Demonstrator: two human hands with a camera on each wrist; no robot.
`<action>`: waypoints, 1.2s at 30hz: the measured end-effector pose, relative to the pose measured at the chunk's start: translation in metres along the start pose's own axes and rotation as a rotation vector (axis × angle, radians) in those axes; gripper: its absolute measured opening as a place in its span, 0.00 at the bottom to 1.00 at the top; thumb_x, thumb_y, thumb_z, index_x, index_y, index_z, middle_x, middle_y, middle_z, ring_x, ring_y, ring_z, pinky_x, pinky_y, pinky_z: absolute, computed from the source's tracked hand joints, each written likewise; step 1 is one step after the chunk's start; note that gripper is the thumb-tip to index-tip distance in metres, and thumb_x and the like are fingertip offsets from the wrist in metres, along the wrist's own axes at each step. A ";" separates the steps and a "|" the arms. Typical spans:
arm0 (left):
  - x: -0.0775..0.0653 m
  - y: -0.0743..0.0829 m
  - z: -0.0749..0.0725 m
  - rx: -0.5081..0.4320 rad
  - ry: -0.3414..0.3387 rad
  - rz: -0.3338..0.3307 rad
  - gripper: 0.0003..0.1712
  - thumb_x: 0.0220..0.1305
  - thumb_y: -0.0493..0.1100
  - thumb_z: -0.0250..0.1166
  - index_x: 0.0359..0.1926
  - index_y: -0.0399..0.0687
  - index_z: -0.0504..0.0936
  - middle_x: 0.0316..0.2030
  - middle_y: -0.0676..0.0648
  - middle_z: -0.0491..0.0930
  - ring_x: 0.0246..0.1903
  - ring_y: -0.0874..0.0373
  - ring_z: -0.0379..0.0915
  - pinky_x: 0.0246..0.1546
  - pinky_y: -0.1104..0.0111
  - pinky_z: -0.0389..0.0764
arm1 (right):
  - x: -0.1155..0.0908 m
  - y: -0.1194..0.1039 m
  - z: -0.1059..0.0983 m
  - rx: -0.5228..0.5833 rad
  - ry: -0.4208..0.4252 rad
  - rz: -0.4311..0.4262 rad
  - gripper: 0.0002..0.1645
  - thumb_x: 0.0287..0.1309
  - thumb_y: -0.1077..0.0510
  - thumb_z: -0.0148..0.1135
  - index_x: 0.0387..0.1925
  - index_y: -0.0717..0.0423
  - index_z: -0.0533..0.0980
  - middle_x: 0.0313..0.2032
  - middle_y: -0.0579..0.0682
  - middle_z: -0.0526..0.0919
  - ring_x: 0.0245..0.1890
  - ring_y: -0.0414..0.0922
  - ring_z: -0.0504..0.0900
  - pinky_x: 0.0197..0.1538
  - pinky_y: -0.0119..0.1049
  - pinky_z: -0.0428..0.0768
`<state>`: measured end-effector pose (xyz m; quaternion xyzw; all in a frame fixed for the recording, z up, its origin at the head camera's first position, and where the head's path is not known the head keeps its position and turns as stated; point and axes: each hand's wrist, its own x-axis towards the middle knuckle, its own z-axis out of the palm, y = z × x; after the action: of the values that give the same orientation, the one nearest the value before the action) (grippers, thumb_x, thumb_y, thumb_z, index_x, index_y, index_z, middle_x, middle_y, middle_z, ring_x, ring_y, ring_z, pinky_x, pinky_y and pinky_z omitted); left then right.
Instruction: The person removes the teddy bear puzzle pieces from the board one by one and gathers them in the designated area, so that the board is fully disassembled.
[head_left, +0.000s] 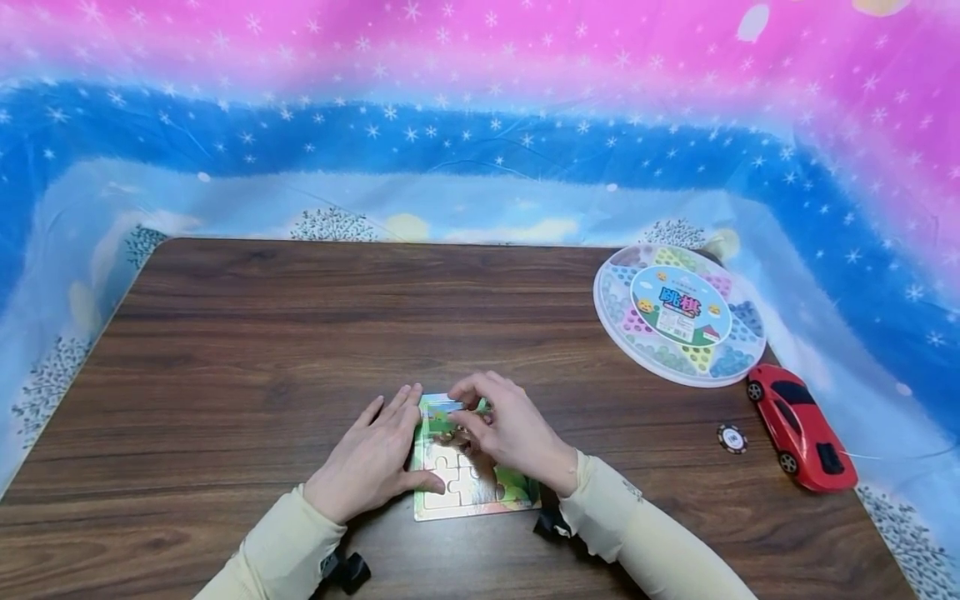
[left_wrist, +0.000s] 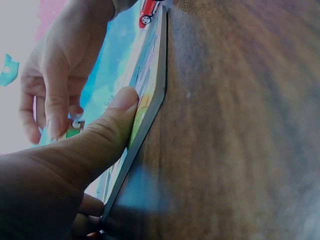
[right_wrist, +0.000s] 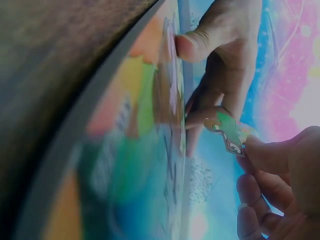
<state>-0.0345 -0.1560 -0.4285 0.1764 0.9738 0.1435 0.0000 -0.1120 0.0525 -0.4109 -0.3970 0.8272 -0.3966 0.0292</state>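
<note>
A jigsaw puzzle board (head_left: 477,507) with a colourful border lies flat on the table, its lower part showing outlines of piece shapes. My left hand (head_left: 372,461) rests along its left edge, fingers extended and the thumb (left_wrist: 107,120) pressing on the board's face. Over the upper part of the board, my right hand (head_left: 517,429) pinches a small puzzle piece (right_wrist: 227,132) between thumb and fingertips. The piece shows green, brown and a white eye shape in the right wrist view, held above the board's surface. The right hand hides part of the board in the head view.
A round Chinese checkers box (head_left: 615,325) lies at the table's back right. Closer in are a red toy car (head_left: 802,429) near the right edge and a black-and-white poker chip (head_left: 732,439). Snowflake-patterned cloth (head_left: 450,125) hangs around the wooden table (head_left: 262,333).
</note>
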 end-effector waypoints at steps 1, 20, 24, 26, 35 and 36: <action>0.000 0.000 0.000 0.000 -0.001 0.000 0.65 0.46 0.74 0.66 0.69 0.27 0.59 0.68 0.31 0.60 0.70 0.42 0.55 0.65 0.45 0.61 | -0.002 0.001 -0.002 -0.005 0.007 -0.003 0.11 0.58 0.56 0.68 0.43 0.47 0.78 0.36 0.36 0.78 0.37 0.33 0.75 0.40 0.37 0.77; -0.002 0.001 0.000 -0.007 0.000 -0.014 0.56 0.45 0.73 0.67 0.58 0.31 0.69 0.69 0.31 0.60 0.70 0.43 0.54 0.66 0.46 0.60 | -0.049 0.062 -0.081 -0.005 0.198 0.287 0.06 0.60 0.57 0.67 0.38 0.44 0.81 0.28 0.38 0.82 0.23 0.40 0.75 0.22 0.33 0.73; -0.002 0.001 0.001 -0.015 -0.004 -0.018 0.53 0.45 0.73 0.68 0.56 0.33 0.70 0.69 0.31 0.59 0.70 0.43 0.54 0.66 0.46 0.59 | -0.055 0.076 -0.086 -0.047 0.163 0.343 0.06 0.60 0.59 0.66 0.39 0.47 0.80 0.26 0.41 0.80 0.22 0.41 0.74 0.22 0.33 0.72; -0.001 0.001 0.001 -0.019 -0.004 -0.018 0.54 0.45 0.73 0.68 0.57 0.32 0.70 0.69 0.31 0.59 0.70 0.43 0.54 0.66 0.46 0.59 | -0.057 0.079 -0.086 -0.051 0.144 0.366 0.05 0.60 0.60 0.66 0.39 0.49 0.80 0.26 0.42 0.79 0.22 0.42 0.74 0.22 0.33 0.72; 0.001 0.001 0.000 -0.017 0.008 -0.007 0.57 0.44 0.73 0.68 0.61 0.32 0.68 0.69 0.32 0.60 0.70 0.43 0.55 0.65 0.46 0.61 | -0.054 0.088 -0.085 -0.061 0.071 0.442 0.04 0.61 0.59 0.65 0.39 0.51 0.81 0.27 0.44 0.79 0.25 0.43 0.75 0.25 0.33 0.74; 0.001 0.001 0.000 -0.018 0.008 -0.006 0.57 0.44 0.73 0.68 0.60 0.32 0.68 0.69 0.32 0.60 0.70 0.43 0.54 0.65 0.46 0.61 | -0.054 0.088 -0.085 -0.068 0.067 0.446 0.04 0.61 0.59 0.65 0.39 0.51 0.80 0.27 0.44 0.79 0.25 0.43 0.74 0.25 0.33 0.74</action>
<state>-0.0349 -0.1546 -0.4281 0.1728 0.9730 0.1529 -0.0018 -0.1623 0.1758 -0.4269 -0.1919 0.9078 -0.3653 0.0754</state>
